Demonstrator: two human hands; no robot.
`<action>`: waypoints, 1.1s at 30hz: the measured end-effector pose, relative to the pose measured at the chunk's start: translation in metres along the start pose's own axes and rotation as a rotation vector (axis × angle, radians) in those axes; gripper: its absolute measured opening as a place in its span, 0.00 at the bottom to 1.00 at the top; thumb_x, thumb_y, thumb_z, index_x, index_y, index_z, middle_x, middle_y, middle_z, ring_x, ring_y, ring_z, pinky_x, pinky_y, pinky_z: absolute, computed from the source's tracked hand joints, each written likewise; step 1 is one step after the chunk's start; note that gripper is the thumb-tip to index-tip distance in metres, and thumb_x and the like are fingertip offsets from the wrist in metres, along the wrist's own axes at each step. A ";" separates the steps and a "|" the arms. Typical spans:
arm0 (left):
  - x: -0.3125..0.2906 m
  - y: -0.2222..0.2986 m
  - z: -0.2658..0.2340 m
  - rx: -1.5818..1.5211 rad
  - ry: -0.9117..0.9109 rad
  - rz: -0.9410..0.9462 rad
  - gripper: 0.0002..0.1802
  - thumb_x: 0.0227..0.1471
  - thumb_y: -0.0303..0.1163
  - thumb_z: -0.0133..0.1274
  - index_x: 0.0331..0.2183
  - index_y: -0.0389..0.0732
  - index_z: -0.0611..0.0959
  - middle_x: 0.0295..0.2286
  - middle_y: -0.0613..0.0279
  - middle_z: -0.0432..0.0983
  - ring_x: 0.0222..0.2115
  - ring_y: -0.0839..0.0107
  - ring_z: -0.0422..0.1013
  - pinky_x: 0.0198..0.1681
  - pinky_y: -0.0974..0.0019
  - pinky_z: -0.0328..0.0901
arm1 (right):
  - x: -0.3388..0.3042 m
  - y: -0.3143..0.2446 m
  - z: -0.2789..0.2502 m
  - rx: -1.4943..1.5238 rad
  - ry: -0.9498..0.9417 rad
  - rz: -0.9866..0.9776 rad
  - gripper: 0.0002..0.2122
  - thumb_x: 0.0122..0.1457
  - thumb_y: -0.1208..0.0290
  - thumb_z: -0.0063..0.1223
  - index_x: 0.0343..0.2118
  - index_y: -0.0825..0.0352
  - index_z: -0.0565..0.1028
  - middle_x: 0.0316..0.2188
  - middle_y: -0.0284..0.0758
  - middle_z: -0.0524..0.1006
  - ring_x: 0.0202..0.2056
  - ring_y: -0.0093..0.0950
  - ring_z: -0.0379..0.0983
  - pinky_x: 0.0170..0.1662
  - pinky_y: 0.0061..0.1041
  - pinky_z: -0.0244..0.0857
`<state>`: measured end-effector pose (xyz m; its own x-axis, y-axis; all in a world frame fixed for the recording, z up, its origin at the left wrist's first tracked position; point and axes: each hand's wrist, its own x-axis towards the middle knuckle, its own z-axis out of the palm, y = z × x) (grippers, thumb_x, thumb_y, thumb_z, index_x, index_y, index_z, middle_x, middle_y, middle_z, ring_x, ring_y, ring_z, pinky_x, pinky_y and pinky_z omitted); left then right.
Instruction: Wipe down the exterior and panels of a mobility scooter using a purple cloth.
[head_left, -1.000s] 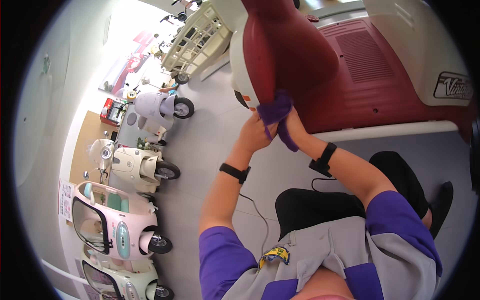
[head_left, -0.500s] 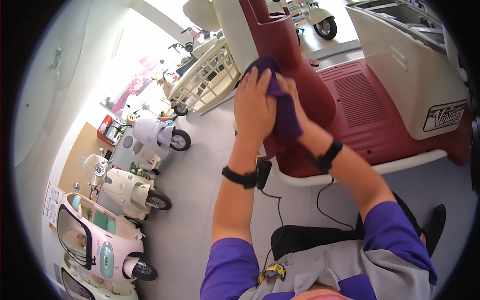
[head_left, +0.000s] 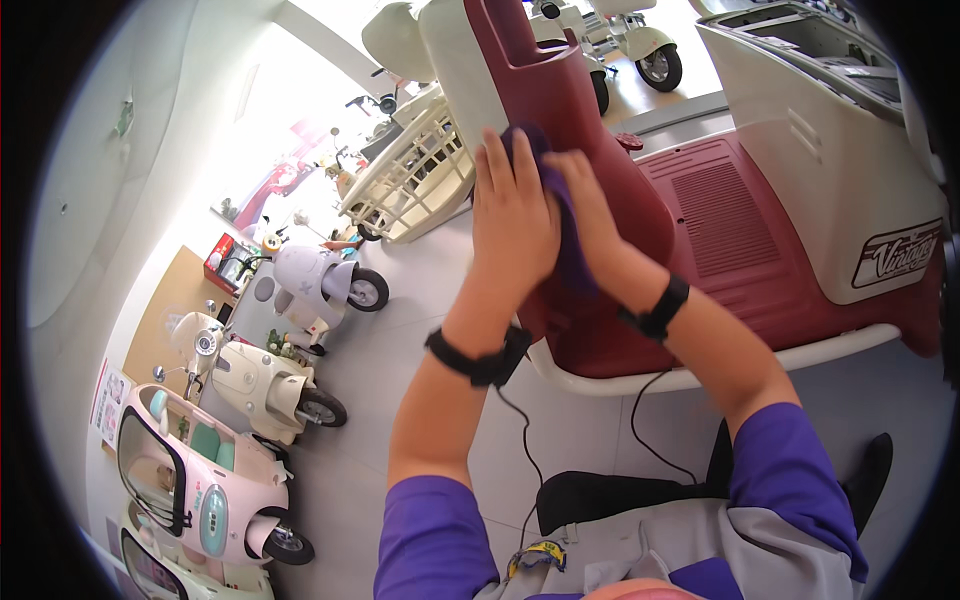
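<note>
A purple cloth (head_left: pixel 572 250) is pressed against the edge of the dark red front panel (head_left: pixel 545 90) of a cream and red scooter. My left hand (head_left: pixel 512 220) grips it from the left, fingers long and slightly apart, their tips near the panel's cream outer side. From the right, my right hand (head_left: pixel 597 220) holds the same cloth, its fingers bent over it. Between the two hands the cloth hangs down toward the footboard (head_left: pixel 720 210). Part of it is hidden under the fingers. Black bands with cables circle both wrists.
The scooter's cream seat box (head_left: pixel 820 150) stands open-topped at the right, and a cream tube (head_left: pixel 800 355) edges the footboard. Several parked scooters line the left wall, among them a pink cabin scooter (head_left: pixel 215 490). A cream slatted basket (head_left: pixel 410 165) is beyond my left hand.
Both hands have moved slightly lower on the panel with the cloth. The left fingers are more spread, and less of the cloth shows between the hands. The whole view has shifted a little.
</note>
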<state>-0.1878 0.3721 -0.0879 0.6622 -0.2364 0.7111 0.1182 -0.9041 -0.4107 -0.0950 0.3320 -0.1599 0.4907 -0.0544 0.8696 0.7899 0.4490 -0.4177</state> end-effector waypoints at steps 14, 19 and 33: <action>-0.003 -0.006 -0.036 -0.406 -0.069 -0.170 0.21 0.52 0.23 0.42 0.49 0.34 0.73 0.47 0.41 0.69 0.47 0.46 0.67 0.53 0.55 0.61 | -0.017 -0.037 0.025 -0.001 0.047 0.153 0.17 0.54 0.74 0.51 0.47 0.63 0.66 0.45 0.46 0.62 0.45 0.44 0.62 0.49 0.36 0.60; -0.077 0.022 -0.041 -0.419 0.047 0.018 0.24 0.44 0.17 0.44 0.46 0.35 0.77 0.51 0.45 0.68 0.54 0.48 0.63 0.57 0.55 0.58 | -0.112 -0.046 0.023 0.039 -0.052 0.210 0.17 0.53 0.75 0.49 0.47 0.62 0.66 0.41 0.45 0.62 0.43 0.45 0.63 0.44 0.37 0.62; -0.001 0.143 0.007 -0.704 0.338 -0.009 0.20 0.43 0.12 0.41 0.38 0.37 0.78 0.41 0.50 0.76 0.43 0.54 0.72 0.48 0.60 0.65 | -0.030 -0.058 -0.177 -0.429 -0.006 0.040 0.15 0.44 0.85 0.51 0.37 0.64 0.73 0.36 0.42 0.70 0.40 0.44 0.65 0.46 0.37 0.60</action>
<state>-0.1662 0.2461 -0.1516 0.3889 -0.2217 0.8942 -0.4495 -0.8929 -0.0259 -0.0909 0.1496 -0.2085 0.5225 -0.0389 0.8517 0.8525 0.0386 -0.5213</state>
